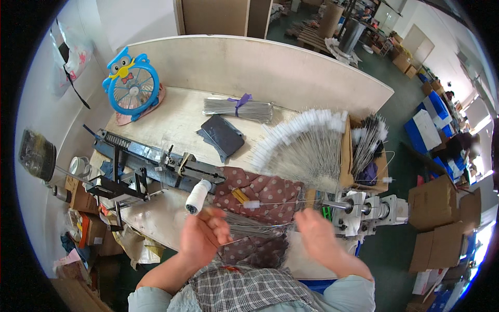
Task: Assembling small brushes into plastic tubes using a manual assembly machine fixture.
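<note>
My left hand [204, 234] is palm up with its fingers curled, and a thin wire runs from it toward the right. Just above its fingertips is a white thread spool [198, 197]. My right hand [318, 231] is closed and blurred by motion, near the wire's other end; what it grips is hidden. Between the hands, a bundle of thin metal wires [252, 226] lies over a brown polka-dot cloth [273, 190]. A small white-bristled brush [251, 204] with a wire stem lies above them, beside yellow pieces [240, 195].
White-bristled wire brushes [304, 145] fan out beside a cardboard box [345, 151]. At right stands a metal spindle machine [364, 210]; at left, a black clamp mechanism [156, 164]. Farther back are a purple-tied wire bundle [238, 108], dark cloth [222, 138] and a blue fan [132, 88].
</note>
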`<state>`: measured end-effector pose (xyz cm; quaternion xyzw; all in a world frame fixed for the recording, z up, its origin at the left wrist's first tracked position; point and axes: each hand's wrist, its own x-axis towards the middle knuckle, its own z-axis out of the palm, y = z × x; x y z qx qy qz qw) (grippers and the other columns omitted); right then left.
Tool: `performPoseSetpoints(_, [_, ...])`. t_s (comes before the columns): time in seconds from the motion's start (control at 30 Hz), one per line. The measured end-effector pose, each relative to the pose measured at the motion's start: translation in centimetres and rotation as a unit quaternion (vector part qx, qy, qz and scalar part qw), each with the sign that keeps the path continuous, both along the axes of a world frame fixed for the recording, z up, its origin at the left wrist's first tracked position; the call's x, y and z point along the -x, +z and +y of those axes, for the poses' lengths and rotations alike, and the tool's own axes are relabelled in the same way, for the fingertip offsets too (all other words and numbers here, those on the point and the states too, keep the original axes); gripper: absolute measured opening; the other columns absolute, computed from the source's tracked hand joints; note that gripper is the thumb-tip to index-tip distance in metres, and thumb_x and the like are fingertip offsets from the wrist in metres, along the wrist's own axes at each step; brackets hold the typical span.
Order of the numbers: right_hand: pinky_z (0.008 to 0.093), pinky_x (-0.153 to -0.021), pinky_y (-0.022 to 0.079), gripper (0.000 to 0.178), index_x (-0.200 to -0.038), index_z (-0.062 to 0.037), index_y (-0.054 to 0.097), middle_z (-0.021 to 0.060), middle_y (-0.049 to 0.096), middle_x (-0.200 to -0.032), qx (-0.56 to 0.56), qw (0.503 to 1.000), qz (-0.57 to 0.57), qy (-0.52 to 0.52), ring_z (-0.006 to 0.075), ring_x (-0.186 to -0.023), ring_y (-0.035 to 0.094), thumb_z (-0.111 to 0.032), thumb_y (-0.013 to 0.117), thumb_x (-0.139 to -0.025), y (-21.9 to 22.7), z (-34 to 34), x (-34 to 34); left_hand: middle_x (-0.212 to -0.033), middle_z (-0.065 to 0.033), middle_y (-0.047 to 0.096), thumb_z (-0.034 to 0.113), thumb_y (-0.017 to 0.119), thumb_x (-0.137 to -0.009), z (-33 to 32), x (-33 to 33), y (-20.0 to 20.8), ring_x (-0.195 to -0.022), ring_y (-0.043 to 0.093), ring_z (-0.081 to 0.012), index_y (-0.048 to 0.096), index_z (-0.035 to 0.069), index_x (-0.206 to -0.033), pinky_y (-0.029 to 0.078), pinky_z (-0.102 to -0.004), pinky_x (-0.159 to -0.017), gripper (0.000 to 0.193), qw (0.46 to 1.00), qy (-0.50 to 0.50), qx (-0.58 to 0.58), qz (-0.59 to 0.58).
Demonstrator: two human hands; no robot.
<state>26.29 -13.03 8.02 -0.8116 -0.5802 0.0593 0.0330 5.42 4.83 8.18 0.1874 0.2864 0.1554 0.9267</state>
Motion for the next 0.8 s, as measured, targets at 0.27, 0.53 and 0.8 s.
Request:
performPoseSetpoints(0.27, [0.0356,-0.063,0.05,0.02,-0.098,-0.0014,0.062,0.0144,0.061,-0.084,-0.253,0.965,-0.003,-0.064,0.0306,-0.072,0.062,0.001,0.057,-0.079,5.8,0.1,-8.0,-0.08,-0.0113,0.064,0.022,0.054,-0.091,-3.7,-9.9,-2.0,-0.064,0.064,-0.0232,0.06,0.003,-0.103,0.05,-0.0324,-0.058,0.024,0.863,-0.223,-0.45,-0.058])
performPoseSetpoints(0.53, [0.0396,-0.063,0.049,0.02,-0.102,-0.0106,0.064,0.0131,0.065,-0.082,-0.212,0.961,0.128,-0.125,0.0313,-0.072,0.062,-0.011,0.059,-0.083,1.5,0.9,-7.6,-0.075,-0.0058,0.058,0.018,0.062,-0.077,-3.2,-17.6,-5.7,-0.063,0.06,-0.0272,0.062,0.011,-0.084,0.048,-0.0377,-0.054,0.01,0.437,-0.073,-0.895,0.045])
performPoseSetpoints(0.8, [0.0364,-0.066,0.048,0.014,-0.083,-0.0145,0.072,0.0047,0.065,-0.076,-0.128,0.976,0.172,-0.047,0.0257,-0.073,0.06,-0.025,0.067,-0.076,2.4,1.1,-7.9,-0.089,-0.0046,0.06,0.02,0.062,-0.077,-1.0,-17.7,-6.4,-0.086,0.06,-0.0217,0.065,0.011,-0.087,0.045,-0.0379,-0.075,0.014,0.363,-0.075,-0.925,0.081])
